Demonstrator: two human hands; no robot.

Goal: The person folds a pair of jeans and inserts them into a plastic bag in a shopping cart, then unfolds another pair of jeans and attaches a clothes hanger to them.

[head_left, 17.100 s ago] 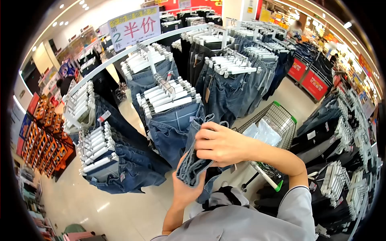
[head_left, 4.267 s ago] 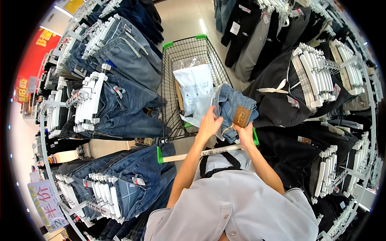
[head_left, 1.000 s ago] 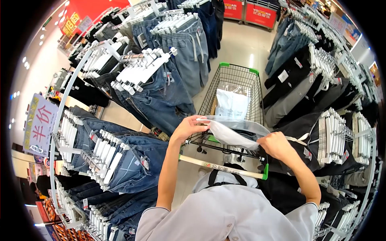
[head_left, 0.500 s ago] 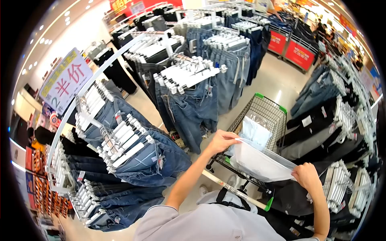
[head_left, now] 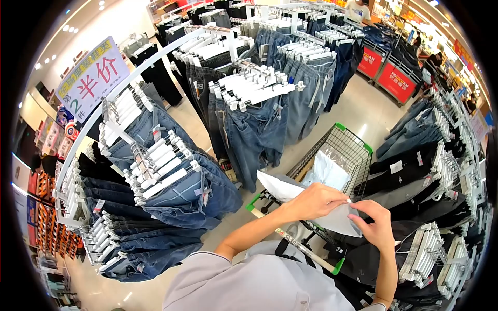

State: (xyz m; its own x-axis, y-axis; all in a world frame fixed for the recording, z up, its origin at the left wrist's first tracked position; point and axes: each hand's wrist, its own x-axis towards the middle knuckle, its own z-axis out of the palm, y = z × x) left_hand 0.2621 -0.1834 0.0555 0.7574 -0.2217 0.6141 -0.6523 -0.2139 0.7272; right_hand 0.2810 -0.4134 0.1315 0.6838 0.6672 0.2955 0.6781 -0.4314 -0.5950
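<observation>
Slides left hand in beside right hand. Got pale-blue packet in cart, 11 o'clock off both; can't see inside white bag, pinched in both, running under left toward 10.

Bag: my left hand hides its middle; I can't see inside.
Cart: near end partly covered from me (the bag's doing).
Sign: smallest print too tiny for me.
Person: head mostly cut off by the top edge.
</observation>
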